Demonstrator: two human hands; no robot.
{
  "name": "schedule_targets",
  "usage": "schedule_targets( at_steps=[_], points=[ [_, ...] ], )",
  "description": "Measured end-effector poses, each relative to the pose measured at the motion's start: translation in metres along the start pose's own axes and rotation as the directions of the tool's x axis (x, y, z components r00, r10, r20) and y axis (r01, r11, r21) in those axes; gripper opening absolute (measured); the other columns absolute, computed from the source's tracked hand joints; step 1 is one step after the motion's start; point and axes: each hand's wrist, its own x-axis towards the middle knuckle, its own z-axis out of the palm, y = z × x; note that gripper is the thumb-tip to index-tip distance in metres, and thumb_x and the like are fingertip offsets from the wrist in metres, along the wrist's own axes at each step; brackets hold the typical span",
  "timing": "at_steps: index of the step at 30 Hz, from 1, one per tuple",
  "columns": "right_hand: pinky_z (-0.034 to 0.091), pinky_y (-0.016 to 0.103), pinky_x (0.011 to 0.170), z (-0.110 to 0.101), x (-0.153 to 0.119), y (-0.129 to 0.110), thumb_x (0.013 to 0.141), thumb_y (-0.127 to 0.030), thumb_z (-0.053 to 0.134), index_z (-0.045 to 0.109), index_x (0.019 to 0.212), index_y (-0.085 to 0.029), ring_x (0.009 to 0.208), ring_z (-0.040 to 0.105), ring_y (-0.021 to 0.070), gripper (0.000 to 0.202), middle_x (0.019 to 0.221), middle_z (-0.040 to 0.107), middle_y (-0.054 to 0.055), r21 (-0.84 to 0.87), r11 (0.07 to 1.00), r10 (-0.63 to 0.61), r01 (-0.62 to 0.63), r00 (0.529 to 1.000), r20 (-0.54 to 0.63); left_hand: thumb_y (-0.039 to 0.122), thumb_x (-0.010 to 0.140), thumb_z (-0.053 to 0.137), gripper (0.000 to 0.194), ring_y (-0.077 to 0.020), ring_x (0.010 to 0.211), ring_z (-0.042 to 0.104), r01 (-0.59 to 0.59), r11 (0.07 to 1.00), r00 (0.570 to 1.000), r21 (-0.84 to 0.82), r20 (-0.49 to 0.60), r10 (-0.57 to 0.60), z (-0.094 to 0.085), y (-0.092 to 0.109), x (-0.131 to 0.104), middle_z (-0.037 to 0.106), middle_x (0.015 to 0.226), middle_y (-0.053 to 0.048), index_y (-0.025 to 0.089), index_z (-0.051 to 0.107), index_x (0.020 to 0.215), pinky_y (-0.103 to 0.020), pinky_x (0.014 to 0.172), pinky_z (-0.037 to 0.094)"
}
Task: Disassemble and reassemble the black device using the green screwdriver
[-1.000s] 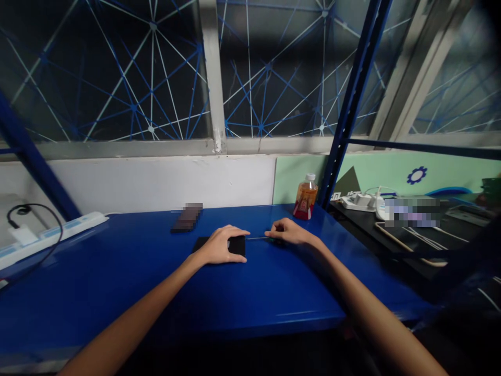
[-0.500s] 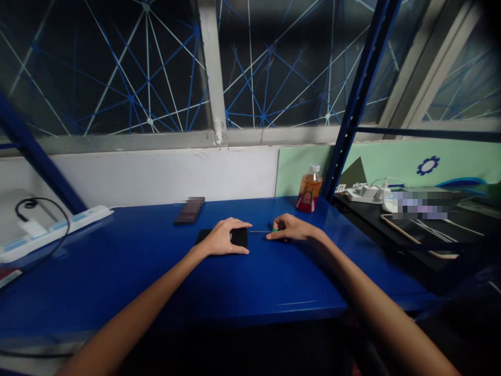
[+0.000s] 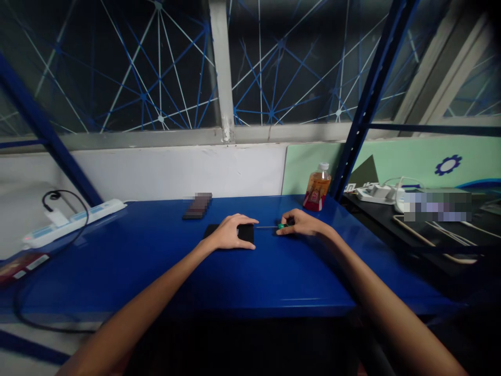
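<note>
Dark windows with blue and white lines across the back, white wall below, green panel at 1 o'clock from centre. Blue bench in front. Black box lies flat on the bench, mid-frame; clock directions below run from it. Left hand on the box: grip spread wide over it and holding it, fingers along the far edge, thumb along the near edge, box's right end showing between. Right hand at 3 o'clock, grip narrow, pinching the green handle of a thin tool; metal shaft points to 9 o'clock, level, tip right at the box's right edge. Can't tell if tip touches. Dark slab at 10 o'clock, flat, partly pixelated. Bottle, white cap, orange and red, upright at 2 o'clock near the blue post. Power strip well out at 9 o'clock, plug and black cable on it; red pack past it, nearer 8. Far out at 3 o'clock, black side table with white cables, second strip and a pixelated item.
</note>
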Motion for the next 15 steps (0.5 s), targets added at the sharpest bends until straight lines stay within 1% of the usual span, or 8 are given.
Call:
schedule_targets(
  at_steps=[2, 4, 8, 9, 12, 15],
  points=[
    [0.031, 0.024, 0.049, 0.0023, 0.0015, 0.0008, 0.063, -0.051, 0.075, 0.057, 0.067, -0.017, 0.051, 0.043, 0.0104, 0.039, 0.055, 0.050, -0.004, 0.008, 1.000, 0.002, -0.002, 1.000, -0.012, 0.053, 0.061, 0.080, 0.070, -0.0302, 0.110, 0.057, 0.001, 1.000, 1.000, 0.001, -0.001, -0.001, 0.0006, -0.0007, -0.0002, 0.064, 0.119, -0.008, 0.030, 0.060, 0.124, -0.046, 0.093, 0.044],
    [0.031, 0.024, 0.048, 0.0044, 0.0025, 0.0012, 0.065, -0.052, 0.074, 0.056, 0.068, -0.017, 0.050, 0.043, 0.0107, 0.040, 0.054, 0.051, -0.003, 0.014, 1.000, 0.009, -0.009, 1.000, -0.011, 0.052, 0.061, 0.081, 0.070, -0.0297, 0.110, 0.057, -0.002, 1.000, 1.000, -0.005, -0.004, 0.002, 0.0013, -0.0017, -0.0006, 0.064, 0.119, -0.008, 0.030, 0.060, 0.124, -0.045, 0.093, 0.045],
    [0.030, 0.025, 0.047, 0.0051, 0.0027, 0.0007, 0.080, -0.058, 0.056, 0.056, 0.066, -0.016, 0.050, 0.042, 0.0108, 0.044, 0.055, 0.053, 0.000, 0.000, 1.000, 0.007, -0.007, 0.998, -0.057, 0.052, 0.062, 0.081, 0.070, -0.0289, 0.110, 0.056, -0.003, 1.000, 1.000, -0.008, -0.009, 0.002, 0.0021, -0.0026, -0.0013, 0.064, 0.119, -0.008, 0.030, 0.060, 0.124, -0.044, 0.093, 0.045],
    [0.030, 0.025, 0.048, 0.0043, 0.0025, 0.0003, 0.082, -0.058, 0.054, 0.057, 0.066, -0.016, 0.050, 0.043, 0.0108, 0.045, 0.056, 0.053, 0.001, -0.014, 1.000, -0.002, 0.001, 0.998, -0.066, 0.052, 0.062, 0.081, 0.069, -0.0288, 0.110, 0.056, -0.003, 1.000, 1.000, -0.007, -0.010, 0.003, 0.0022, -0.0025, -0.0014, 0.064, 0.119, -0.008, 0.030, 0.060, 0.124, -0.044, 0.094, 0.044],
    [0.031, 0.025, 0.050, 0.0003, 0.0016, -0.0015, 0.080, -0.059, 0.056, 0.061, 0.068, -0.015, 0.053, 0.043, 0.0111, 0.045, 0.059, 0.054, 0.001, -0.077, 0.997, -0.031, 0.025, 0.997, -0.077, 0.051, 0.062, 0.080, 0.068, -0.0288, 0.110, 0.056, -0.009, 1.000, 1.000, -0.009, -0.005, 0.009, 0.0022, -0.0022, -0.0014, 0.064, 0.119, -0.007, 0.031, 0.060, 0.124, -0.045, 0.094, 0.044],
    [0.031, 0.026, 0.050, -0.0030, 0.0002, -0.0043, 0.078, -0.060, 0.059, 0.065, 0.066, -0.015, 0.053, 0.041, 0.0111, 0.047, 0.058, 0.053, 0.001, -0.125, 0.992, -0.027, 0.020, 0.998, -0.053, 0.051, 0.064, 0.079, 0.068, -0.0287, 0.111, 0.055, -0.013, 1.000, 1.000, -0.008, 0.000, 0.013, 0.0024, -0.0024, -0.0013, 0.063, 0.120, -0.006, 0.031, 0.059, 0.125, -0.045, 0.094, 0.043]
  ],
)
